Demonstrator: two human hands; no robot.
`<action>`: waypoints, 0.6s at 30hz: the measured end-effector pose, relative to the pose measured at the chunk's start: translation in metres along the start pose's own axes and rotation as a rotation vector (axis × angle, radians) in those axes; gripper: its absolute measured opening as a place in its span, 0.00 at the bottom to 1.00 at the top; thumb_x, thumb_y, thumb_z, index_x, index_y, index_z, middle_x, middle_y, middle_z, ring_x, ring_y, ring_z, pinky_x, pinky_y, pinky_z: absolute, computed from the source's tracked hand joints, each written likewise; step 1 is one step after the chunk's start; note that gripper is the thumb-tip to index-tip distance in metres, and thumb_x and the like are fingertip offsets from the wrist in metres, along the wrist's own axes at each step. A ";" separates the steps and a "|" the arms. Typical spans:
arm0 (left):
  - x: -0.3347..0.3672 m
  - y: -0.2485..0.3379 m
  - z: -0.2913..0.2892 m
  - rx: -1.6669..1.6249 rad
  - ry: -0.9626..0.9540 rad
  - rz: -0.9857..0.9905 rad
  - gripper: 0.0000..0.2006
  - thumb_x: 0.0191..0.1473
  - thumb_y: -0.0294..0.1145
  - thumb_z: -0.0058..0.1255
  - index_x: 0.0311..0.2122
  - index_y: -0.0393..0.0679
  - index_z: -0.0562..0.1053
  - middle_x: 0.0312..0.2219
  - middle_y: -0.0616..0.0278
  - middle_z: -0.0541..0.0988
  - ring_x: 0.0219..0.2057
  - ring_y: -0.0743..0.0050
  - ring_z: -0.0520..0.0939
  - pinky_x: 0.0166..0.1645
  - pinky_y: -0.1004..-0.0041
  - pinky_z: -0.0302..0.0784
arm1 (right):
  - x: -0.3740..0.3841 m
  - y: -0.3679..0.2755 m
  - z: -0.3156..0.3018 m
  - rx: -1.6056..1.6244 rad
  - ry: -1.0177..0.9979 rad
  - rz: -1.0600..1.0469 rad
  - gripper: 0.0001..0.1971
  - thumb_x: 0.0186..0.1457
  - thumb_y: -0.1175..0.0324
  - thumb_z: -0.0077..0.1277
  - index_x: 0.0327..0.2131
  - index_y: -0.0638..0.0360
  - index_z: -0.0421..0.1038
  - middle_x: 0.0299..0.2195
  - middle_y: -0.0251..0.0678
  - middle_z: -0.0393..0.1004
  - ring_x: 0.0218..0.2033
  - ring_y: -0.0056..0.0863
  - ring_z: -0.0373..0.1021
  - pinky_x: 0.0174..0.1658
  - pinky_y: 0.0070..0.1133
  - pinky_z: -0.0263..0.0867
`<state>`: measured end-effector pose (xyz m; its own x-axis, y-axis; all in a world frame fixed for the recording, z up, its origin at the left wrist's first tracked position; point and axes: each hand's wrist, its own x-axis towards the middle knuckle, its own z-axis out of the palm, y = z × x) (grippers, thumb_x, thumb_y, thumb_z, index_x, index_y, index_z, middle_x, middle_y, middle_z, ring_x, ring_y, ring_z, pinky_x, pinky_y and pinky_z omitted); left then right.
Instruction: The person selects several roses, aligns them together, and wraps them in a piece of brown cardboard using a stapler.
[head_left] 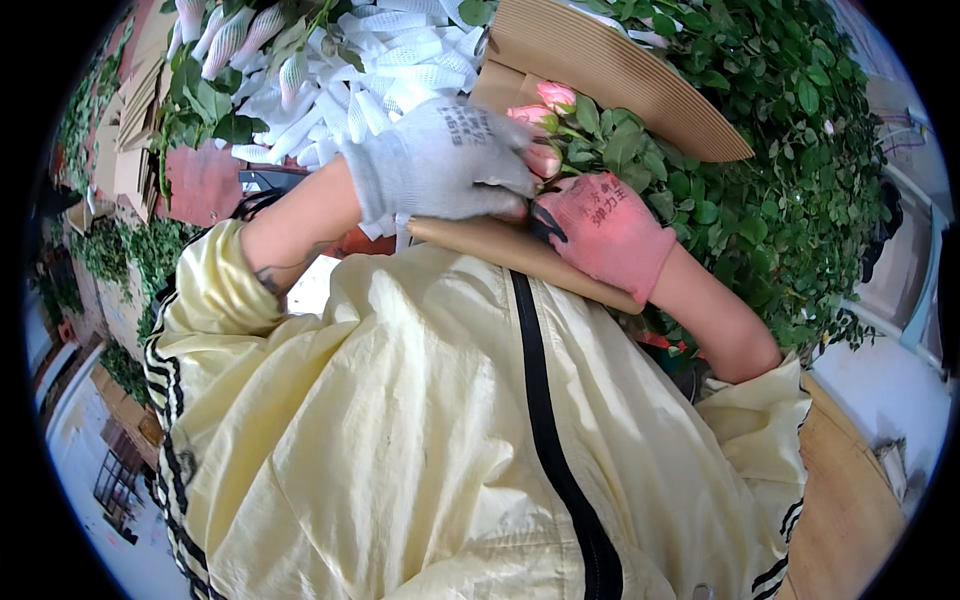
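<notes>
My left hand (445,160), in a grey knitted glove, is at the blooms of several pink roses (541,160). Its fingers are bent, their tips drawn close to the thumb; what lies between them is hidden. Just to the right is my right hand (607,232), in a coral-red glove with dark fingertips. It is closed, its fingers curled under near the rose leaves (625,145), and I cannot see what it grips. The roses lie on a corrugated cardboard sheet (620,75), whose far flap rises behind them. Its near edge, a rolled brown fold (520,255), runs under both wrists.
White foam mesh sleeves (385,60) are heaped at the far left. Net-covered blooms (230,40) hang beside them. Dense leafy stems (770,180) fill the right side. Flat cardboard pieces (135,130) are stacked at the left. My yellow jacket (400,430) is close to the near fold.
</notes>
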<state>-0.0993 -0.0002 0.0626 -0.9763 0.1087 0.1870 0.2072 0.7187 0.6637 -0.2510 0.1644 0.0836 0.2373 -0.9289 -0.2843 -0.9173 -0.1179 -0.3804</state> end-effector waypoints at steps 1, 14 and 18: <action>-0.008 0.001 -0.003 -0.026 -0.178 -0.090 0.10 0.47 0.42 0.47 0.31 0.52 0.76 0.33 0.61 0.77 0.34 0.65 0.77 0.36 0.67 0.71 | 0.000 0.004 -0.003 0.056 -0.030 -0.033 0.12 0.43 0.62 0.52 0.32 0.56 0.69 0.30 0.38 0.72 0.31 0.36 0.70 0.33 0.30 0.64; -0.028 -0.019 -0.002 -0.216 -0.357 0.051 0.16 0.52 0.37 0.44 0.47 0.49 0.71 0.35 0.60 0.78 0.36 0.63 0.77 0.43 0.70 0.72 | 0.003 -0.007 0.003 -0.200 0.034 0.166 0.15 0.44 0.61 0.51 0.38 0.51 0.66 0.33 0.33 0.69 0.33 0.32 0.69 0.34 0.28 0.64; -0.022 -0.009 -0.009 -0.286 -0.409 -0.256 0.16 0.51 0.41 0.45 0.45 0.49 0.72 0.33 0.60 0.78 0.34 0.61 0.77 0.40 0.69 0.71 | 0.005 -0.004 0.008 -0.292 0.083 0.101 0.13 0.44 0.65 0.50 0.37 0.52 0.68 0.29 0.33 0.70 0.29 0.29 0.71 0.28 0.27 0.66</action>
<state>-0.0795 -0.0152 0.0595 -0.9304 0.2538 -0.2645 -0.0868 0.5485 0.8316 -0.2438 0.1629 0.0764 0.1246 -0.9652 -0.2301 -0.9907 -0.1083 -0.0823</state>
